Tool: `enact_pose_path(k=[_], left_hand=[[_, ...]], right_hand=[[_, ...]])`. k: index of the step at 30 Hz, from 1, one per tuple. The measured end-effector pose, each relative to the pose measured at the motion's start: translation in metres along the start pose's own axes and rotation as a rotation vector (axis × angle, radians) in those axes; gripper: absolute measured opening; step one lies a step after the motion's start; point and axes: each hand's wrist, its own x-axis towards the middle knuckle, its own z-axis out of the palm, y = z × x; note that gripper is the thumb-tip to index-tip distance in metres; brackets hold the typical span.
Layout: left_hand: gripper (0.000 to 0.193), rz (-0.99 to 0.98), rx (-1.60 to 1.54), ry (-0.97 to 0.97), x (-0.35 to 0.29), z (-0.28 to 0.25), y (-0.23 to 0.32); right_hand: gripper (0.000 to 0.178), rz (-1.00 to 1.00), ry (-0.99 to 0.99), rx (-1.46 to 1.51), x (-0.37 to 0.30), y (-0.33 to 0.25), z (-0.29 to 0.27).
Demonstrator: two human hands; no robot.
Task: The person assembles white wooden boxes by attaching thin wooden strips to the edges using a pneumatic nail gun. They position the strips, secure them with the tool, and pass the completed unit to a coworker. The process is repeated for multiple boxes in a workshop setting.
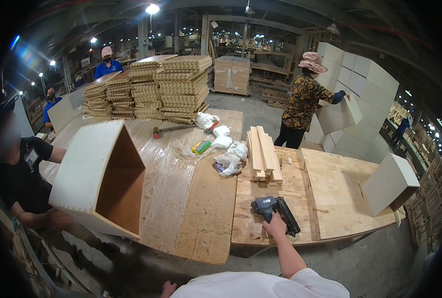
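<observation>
My right hand (275,226) is wrapped round the handle of a black nail gun (268,204), which rests on the plywood worktop (337,171) with its long magazine slanting to the right. Down at the lower edge, my left hand (169,289) hangs beside my body, away from the table; only a small part of it shows, and its fingers are not clear. Just beyond the nail gun lies a stack of pale wooden strips (261,154). To the left, a person in a black shirt holds a large white open-fronted wooden box (89,174) at the table.
White plastic bags (228,164), a green-yellow packet (201,146) and a red-handled hammer (174,129) lie mid-table. Tall stacks of slatted panels (181,89) stand behind. A smaller white box (392,184) is at right. A person in a patterned shirt (308,99) handles a box beside piled boxes.
</observation>
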Motion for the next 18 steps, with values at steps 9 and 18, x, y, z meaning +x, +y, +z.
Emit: enact_pose_path(k=[9,18], left_hand=[[0.024,-0.223,-1.6,0.675,0.071,-0.109,-0.008],[0.055,0.111,-1.576,0.982,0.137,-0.289,-0.007]], right_hand=[[0.054,0.054,0.006,-0.004,-0.001,-0.002,0.0],[0.052,0.069,0.053,-0.029,-0.004,-0.009,-0.001]])
